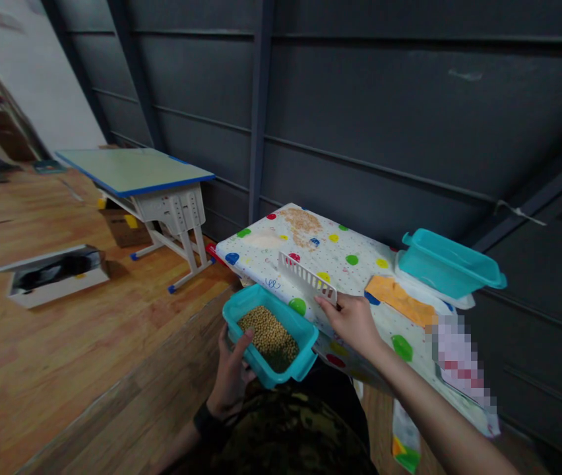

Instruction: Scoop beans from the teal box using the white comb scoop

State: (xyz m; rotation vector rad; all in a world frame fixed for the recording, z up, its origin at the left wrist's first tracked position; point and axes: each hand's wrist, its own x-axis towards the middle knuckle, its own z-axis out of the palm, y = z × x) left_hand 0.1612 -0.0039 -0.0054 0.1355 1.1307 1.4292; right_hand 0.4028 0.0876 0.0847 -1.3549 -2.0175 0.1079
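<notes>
My left hand (234, 369) grips a turquoise plastic tub (305, 353) by its near left side, thumb over the rim. Inside the tub lie pale round beans (267, 330), with something dark green at the near end. The tub is held at the front edge of a table with a dotted cloth (305, 307). In my right hand (353, 320) is a white slotted plastic divider (305, 277), held upright by one end above the cloth. Farther back on the cloth are a spread of tan grains (303, 224) and a patch of whitish powder or fine grain (264, 239).
At the table's right stand another turquoise tub (452, 264) on a white tray or lid and a folded orange cloth (400, 298). A dark panelled wall (360, 119) runs behind. Leftward are a green-topped desk (137, 168) and an open white box (58, 277) on the floor.
</notes>
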